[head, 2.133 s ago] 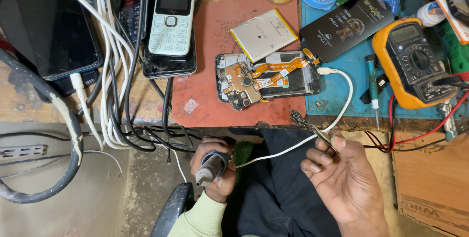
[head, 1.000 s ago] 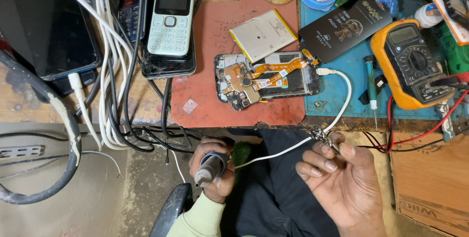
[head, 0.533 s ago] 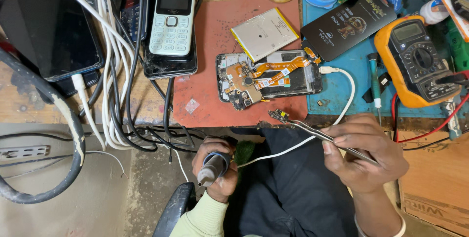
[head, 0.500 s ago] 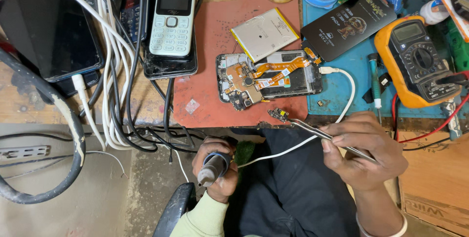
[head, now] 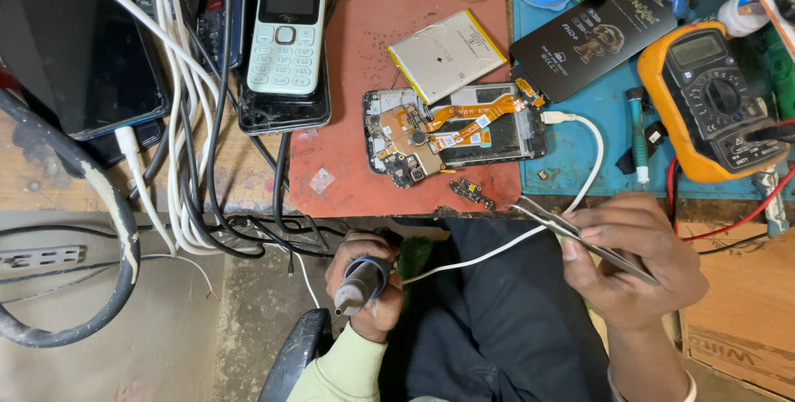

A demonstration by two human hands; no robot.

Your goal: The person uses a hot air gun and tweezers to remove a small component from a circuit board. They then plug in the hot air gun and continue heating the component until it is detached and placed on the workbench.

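Observation:
My left hand (head: 368, 286) grips a grey-handled soldering tool (head: 358, 284) below the bench edge, its tip pointing down. My right hand (head: 633, 265) holds metal tweezers (head: 571, 230), their tips pointing up-left toward a small circuit part (head: 472, 192) lying on the red mat (head: 348, 87). An opened phone (head: 454, 130) with orange flex cables lies on the mat, just beyond that part. A flat battery (head: 447, 54) rests above the phone. A white cable (head: 497, 249) runs from the phone's right end across my lap.
An orange multimeter (head: 719, 104) with red leads sits on the blue mat (head: 580, 154) at right. A white keypad phone (head: 287, 21), a dark tablet (head: 79, 42) and a bundle of cables (head: 195, 120) crowd the left. A black flat box (head: 592, 33) lies top right.
The small circuit part left the tweezers and now lies on the red mat's near edge. My right hand turned palm-down, gripping the tweezers. My left hand kept still.

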